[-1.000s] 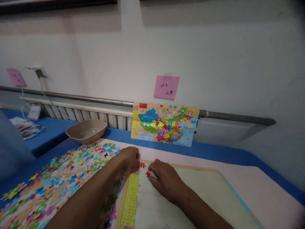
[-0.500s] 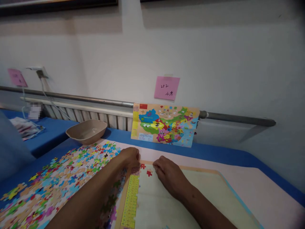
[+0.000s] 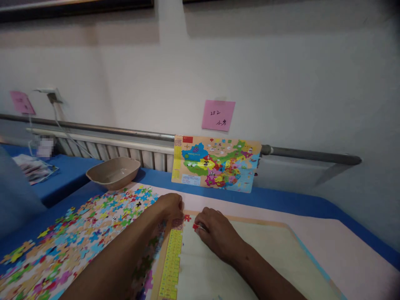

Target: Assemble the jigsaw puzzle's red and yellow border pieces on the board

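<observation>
At the puzzle board's upper left corner, my left hand (image 3: 171, 206) is closed, its fingers curled down by the assembled edge. Whatever its fingertips hold, if anything, is hidden. My right hand (image 3: 215, 231) pinches a red puzzle piece (image 3: 195, 227) between thumb and fingers, just over the pale board (image 3: 250, 258). Another red piece (image 3: 187, 218) lies between the two hands, close to the joined corner pieces. Down the board's left side runs a joined strip of yellow puzzle pieces (image 3: 170, 262).
Many loose puzzle pieces (image 3: 93, 225) spread across the left of the table. A beige bowl (image 3: 114, 173) stands behind them. Against the wall rail (image 3: 312, 156) leans a printed map picture (image 3: 215, 164), below a pink note (image 3: 218, 115). Someone's blue sleeve (image 3: 15, 187) shows at far left.
My right hand has moved slightly left and down, and its fingers have closed on the red piece that lay loose on the board. The left hand stays in place.
</observation>
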Demonstrator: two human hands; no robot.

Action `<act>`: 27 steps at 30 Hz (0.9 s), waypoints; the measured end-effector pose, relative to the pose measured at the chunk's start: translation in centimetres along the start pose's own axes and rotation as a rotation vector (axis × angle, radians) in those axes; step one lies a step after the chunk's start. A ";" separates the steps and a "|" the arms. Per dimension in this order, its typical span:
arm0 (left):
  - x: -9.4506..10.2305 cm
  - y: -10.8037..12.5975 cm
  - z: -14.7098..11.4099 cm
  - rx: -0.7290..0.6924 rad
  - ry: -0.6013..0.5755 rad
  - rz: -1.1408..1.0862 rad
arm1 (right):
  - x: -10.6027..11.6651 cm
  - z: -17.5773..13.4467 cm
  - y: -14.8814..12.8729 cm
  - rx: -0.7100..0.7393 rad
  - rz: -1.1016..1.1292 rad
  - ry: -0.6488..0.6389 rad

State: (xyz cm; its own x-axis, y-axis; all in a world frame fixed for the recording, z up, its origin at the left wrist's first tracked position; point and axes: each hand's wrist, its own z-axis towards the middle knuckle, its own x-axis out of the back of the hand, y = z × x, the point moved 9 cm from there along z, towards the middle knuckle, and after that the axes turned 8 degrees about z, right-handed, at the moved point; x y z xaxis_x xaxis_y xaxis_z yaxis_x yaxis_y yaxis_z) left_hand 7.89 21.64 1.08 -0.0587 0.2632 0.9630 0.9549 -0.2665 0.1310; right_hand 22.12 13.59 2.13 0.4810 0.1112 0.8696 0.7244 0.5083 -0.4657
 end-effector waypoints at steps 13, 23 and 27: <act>0.0 0.1 0.0 -0.008 -0.032 0.012 | 4.2 -0.5 4.8 -0.105 0.135 0.006; 0.3 0.2 -0.1 -0.013 -0.023 0.022 | 3.4 -0.6 1.5 0.008 0.181 -0.007; 0.2 0.2 -0.1 -0.013 -0.012 0.019 | 1.2 -0.5 -1.4 0.130 0.081 -0.086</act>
State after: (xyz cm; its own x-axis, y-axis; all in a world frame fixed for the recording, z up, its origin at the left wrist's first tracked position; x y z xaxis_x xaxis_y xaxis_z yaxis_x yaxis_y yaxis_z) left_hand 7.99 21.53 1.29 -0.0368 0.2688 0.9625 0.9521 -0.2832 0.1155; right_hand 21.94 12.59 3.79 0.4870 0.2264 0.8435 0.6125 0.6000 -0.5147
